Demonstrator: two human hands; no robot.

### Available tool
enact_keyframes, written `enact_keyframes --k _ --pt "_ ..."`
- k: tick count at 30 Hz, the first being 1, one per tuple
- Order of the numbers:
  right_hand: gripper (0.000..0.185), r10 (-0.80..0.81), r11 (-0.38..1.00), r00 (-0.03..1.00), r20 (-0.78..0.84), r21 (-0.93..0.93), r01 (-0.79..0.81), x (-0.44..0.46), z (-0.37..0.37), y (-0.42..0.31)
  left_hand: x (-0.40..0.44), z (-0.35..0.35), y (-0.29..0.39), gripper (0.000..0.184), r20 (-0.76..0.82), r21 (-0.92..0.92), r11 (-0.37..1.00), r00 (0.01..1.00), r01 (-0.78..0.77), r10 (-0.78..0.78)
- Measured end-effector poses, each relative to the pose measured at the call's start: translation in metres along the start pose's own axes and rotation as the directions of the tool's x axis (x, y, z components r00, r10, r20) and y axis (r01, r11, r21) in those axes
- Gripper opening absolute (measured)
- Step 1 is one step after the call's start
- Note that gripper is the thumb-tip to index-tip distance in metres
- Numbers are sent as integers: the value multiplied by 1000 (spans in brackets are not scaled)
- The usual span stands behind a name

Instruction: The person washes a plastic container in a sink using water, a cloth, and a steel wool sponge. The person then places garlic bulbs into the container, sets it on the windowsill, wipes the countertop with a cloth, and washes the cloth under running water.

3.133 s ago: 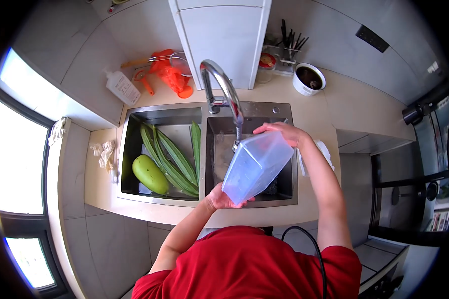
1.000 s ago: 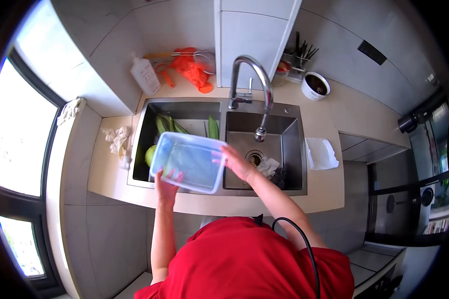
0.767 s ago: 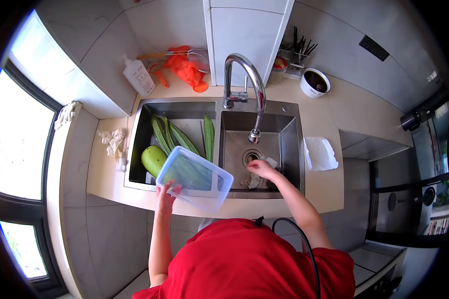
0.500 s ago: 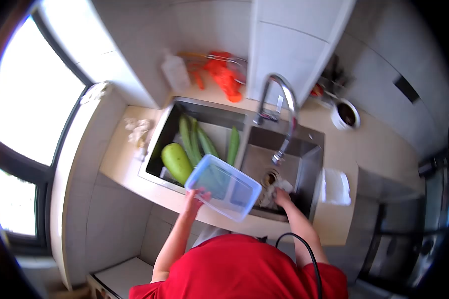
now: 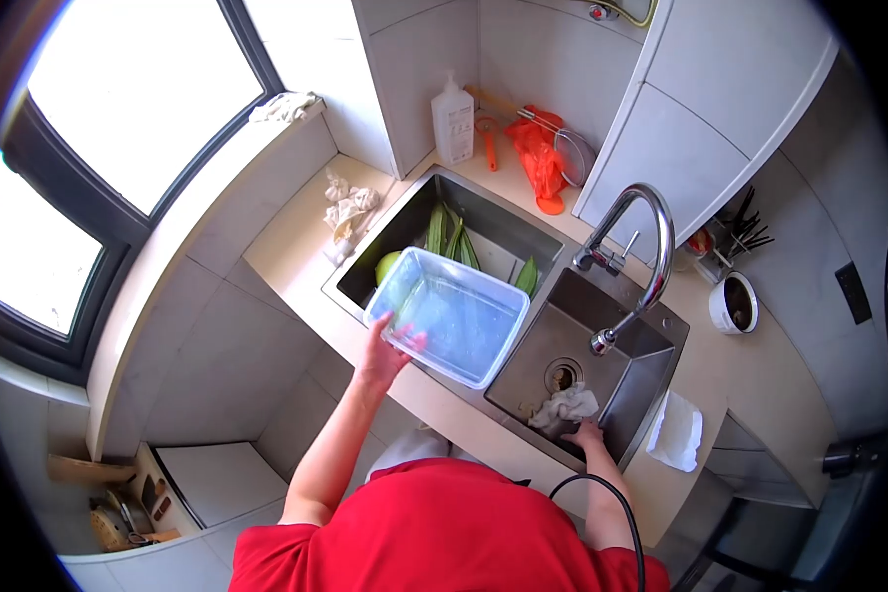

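My left hand [image 5: 390, 345] grips the near left edge of a clear plastic container [image 5: 454, 316], held tilted over the divider between the two sink basins. Down in the right basin, my right hand [image 5: 587, 432] is beside a wet white cloth [image 5: 567, 405], its fingers apart. The cloth lies bunched near the drain [image 5: 563, 377]. Behind the container, the left basin holds long green ridged gourds [image 5: 454, 237] and a rounder light green gourd [image 5: 387, 264], partly hidden by the container.
A curved chrome faucet [image 5: 656, 237] arches over the right basin. White bottle [image 5: 453, 120], orange bag [image 5: 541, 163] and strainer [image 5: 574, 156] stand behind the sink. Garlic [image 5: 350, 202] sits left; a white tray [image 5: 676, 431] and white tub [image 5: 733, 303] are right.
The view has swung, shifting the sink in the frame. My right hand has come away from the cloth, which stays in the basin. My left hand still holds the container.
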State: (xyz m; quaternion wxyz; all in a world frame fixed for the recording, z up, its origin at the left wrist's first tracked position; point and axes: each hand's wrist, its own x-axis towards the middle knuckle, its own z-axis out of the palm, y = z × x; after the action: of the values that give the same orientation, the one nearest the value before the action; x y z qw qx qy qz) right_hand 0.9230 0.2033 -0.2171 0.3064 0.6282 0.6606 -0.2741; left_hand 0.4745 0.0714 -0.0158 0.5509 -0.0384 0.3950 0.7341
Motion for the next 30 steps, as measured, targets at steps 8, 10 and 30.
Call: enact_keyframes --k 8,10,30 --pt "76 -186 980 981 -50 61 189 20 1 12 6 14 31 73 -31 0 995 995 -95 95" --pt "51 -11 990 986 -167 139 34 -14 -33 5 10 17 33 75 -30 28 997 997 -73 73" --pt "37 140 -375 881 -452 799 469 -186 -156 -55 101 79 -64 81 174 713 687 915 137 -363"
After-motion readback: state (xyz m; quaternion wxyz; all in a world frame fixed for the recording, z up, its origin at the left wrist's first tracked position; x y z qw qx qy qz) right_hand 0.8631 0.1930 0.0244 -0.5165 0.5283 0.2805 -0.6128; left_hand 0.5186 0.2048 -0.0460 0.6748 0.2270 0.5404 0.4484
